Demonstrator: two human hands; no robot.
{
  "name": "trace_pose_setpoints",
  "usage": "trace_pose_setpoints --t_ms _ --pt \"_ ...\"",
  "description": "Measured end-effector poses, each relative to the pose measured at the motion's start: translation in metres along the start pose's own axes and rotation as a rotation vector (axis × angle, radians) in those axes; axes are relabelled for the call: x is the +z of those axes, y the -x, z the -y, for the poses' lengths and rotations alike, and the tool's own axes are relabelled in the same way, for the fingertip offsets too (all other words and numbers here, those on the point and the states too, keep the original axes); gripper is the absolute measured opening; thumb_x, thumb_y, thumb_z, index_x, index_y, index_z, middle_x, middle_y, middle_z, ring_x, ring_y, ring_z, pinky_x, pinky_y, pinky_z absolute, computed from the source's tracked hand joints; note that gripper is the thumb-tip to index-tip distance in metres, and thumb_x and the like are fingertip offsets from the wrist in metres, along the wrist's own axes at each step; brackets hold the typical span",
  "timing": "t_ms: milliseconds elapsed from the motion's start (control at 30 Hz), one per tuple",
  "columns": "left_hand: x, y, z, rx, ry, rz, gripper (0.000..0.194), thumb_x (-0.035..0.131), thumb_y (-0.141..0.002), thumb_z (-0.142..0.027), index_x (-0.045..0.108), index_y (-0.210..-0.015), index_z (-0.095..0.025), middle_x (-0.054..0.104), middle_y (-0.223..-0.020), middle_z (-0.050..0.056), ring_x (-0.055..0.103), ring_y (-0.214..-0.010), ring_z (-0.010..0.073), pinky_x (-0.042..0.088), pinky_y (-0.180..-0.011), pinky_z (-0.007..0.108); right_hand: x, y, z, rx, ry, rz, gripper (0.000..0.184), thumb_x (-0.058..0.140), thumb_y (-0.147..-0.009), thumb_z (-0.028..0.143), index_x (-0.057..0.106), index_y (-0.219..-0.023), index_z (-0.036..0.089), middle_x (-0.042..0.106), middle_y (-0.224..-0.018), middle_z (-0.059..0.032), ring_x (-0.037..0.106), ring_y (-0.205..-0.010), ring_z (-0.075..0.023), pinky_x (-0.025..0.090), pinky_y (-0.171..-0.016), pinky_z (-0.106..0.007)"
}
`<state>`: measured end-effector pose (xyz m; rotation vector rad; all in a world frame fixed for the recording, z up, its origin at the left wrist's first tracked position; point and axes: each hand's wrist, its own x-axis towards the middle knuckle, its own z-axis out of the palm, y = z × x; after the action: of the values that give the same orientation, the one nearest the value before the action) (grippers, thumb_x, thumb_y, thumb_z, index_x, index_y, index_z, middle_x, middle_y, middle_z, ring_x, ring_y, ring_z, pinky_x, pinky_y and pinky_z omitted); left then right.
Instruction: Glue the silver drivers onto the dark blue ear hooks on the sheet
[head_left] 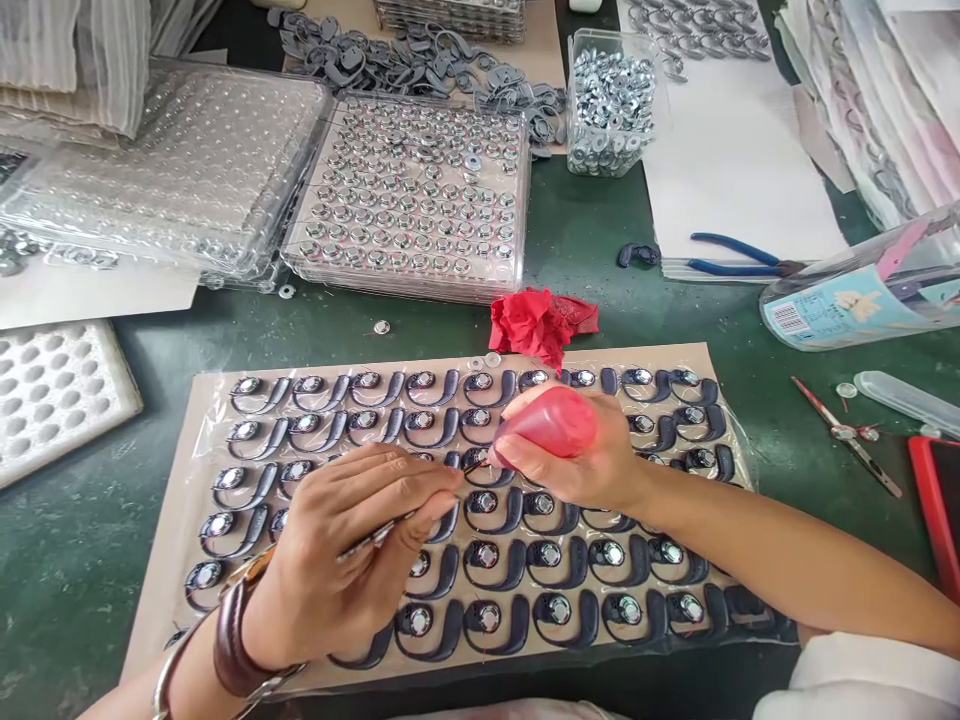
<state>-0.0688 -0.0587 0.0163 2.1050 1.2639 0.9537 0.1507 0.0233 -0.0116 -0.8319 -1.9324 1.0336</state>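
My left hand (352, 530) is closed on thin metal tweezers (375, 535), whose tip reaches a part in the middle rows. My right hand (600, 455) grips a translucent red squeeze bottle (555, 425), its nozzle pointing down-left beside the tweezers' tip. Under both hands lies a cardboard sheet (169, 560) covered with clear film. Rows of dark hook-shaped plastic parts (517, 625) rest on it, most with a small round silver speaker (557, 608) set in one end. My hands and forearms hide some parts in the middle.
Behind the sheet are a crumpled red cloth (529, 325), a clear tray of round speakers (412, 200) and a tub of metal discs (613, 100). Blue-handled pliers (739, 258), a clear labelled jar (862, 290), small snips (844, 432) and a red-edged device (930, 500) lie at right.
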Motion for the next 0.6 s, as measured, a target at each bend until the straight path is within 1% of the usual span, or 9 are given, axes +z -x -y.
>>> trace_pose_setpoints --t_ms 67,133,200,267,333,400,500,600 --pt "-0.001 -0.004 0.002 -0.023 -0.009 -0.005 0.017 0.058 -0.09 -0.005 0.069 -0.097 -0.015 0.075 -0.091 0.002 0.07 -0.08 0.0112 0.056 -0.074 0.024 0.001 0.001 -0.001 -0.027 -0.009 0.003 0.014 0.072 -0.086 0.032 0.069 -0.082 0.019 0.073 -0.069 -0.0005 0.067 -0.058 -0.013 0.057 -0.056 -0.026" --pt "-0.002 -0.006 0.003 -0.025 -0.025 -0.008 0.015 0.058 -0.091 -0.007 0.069 -0.095 -0.014 0.075 -0.09 0.002 0.07 -0.08 0.0112 0.056 -0.073 0.023 0.002 0.002 0.001 -0.027 -0.021 -0.009 0.016 0.076 -0.082 0.032 0.069 -0.08 0.018 0.074 -0.072 -0.0022 0.068 -0.061 -0.0142 0.057 -0.059 -0.027" --pt "-0.003 -0.007 0.003 -0.029 -0.031 -0.01 0.014 0.058 -0.091 -0.009 0.07 -0.095 -0.014 0.075 -0.09 0.003 0.071 -0.079 0.0113 0.056 -0.072 0.023 -0.001 0.0 0.006 0.063 -0.093 0.009 0.017 0.077 -0.082 0.032 0.068 -0.077 0.018 0.072 -0.069 -0.0014 0.068 -0.06 -0.0141 0.057 -0.06 -0.027" --pt "-0.003 -0.005 0.002 -0.03 -0.015 -0.015 0.014 0.059 -0.09 -0.008 0.069 -0.096 -0.014 0.075 -0.092 0.003 0.07 -0.08 0.0114 0.056 -0.073 0.023 -0.006 -0.006 0.013 0.204 -0.201 0.074 0.017 0.074 -0.086 0.032 0.068 -0.077 0.019 0.072 -0.068 -0.0004 0.068 -0.06 -0.0139 0.057 -0.06 -0.028" --pt "-0.003 -0.001 0.001 0.02 -0.01 -0.02 0.016 0.059 -0.088 -0.005 0.069 -0.099 -0.012 0.075 -0.094 0.004 0.07 -0.082 0.0119 0.057 -0.076 0.025 -0.011 -0.015 0.019 0.29 -0.259 0.122 0.017 0.072 -0.088 0.033 0.069 -0.078 0.019 0.072 -0.071 -0.0007 0.067 -0.061 -0.014 0.056 -0.058 -0.027" --pt "-0.002 0.003 0.002 0.131 -0.055 -0.01 0.019 0.058 -0.089 -0.004 0.069 -0.103 -0.009 0.075 -0.097 0.006 0.07 -0.087 0.0137 0.057 -0.081 0.028 -0.015 -0.025 0.019 0.276 -0.242 0.113 0.017 0.075 -0.085 0.033 0.07 -0.078 0.019 0.072 -0.073 -0.0016 0.067 -0.062 -0.0146 0.056 -0.057 -0.028" --pt "0.002 0.009 0.007 0.285 -0.234 0.012 0.022 0.057 -0.093 -0.009 0.068 -0.112 -0.006 0.075 -0.105 0.01 0.07 -0.099 0.0186 0.057 -0.09 0.034 -0.014 -0.034 0.009 0.192 -0.157 0.021 0.017 0.077 -0.082 0.034 0.069 -0.078 0.02 0.071 -0.067 -0.0011 0.066 -0.06 -0.0157 0.058 -0.061 -0.031" --pt "0.009 0.012 0.013 0.341 -0.377 0.014 0.026 0.058 -0.095 -0.013 0.066 -0.118 -0.006 0.074 -0.114 0.011 0.067 -0.111 0.0227 0.053 -0.1 0.038 -0.007 -0.034 -0.006 0.16 -0.12 -0.039 0.018 0.075 -0.083 0.036 0.068 -0.078 0.02 0.07 -0.063 -0.001 0.066 -0.059 -0.0163 0.058 -0.06 -0.031"
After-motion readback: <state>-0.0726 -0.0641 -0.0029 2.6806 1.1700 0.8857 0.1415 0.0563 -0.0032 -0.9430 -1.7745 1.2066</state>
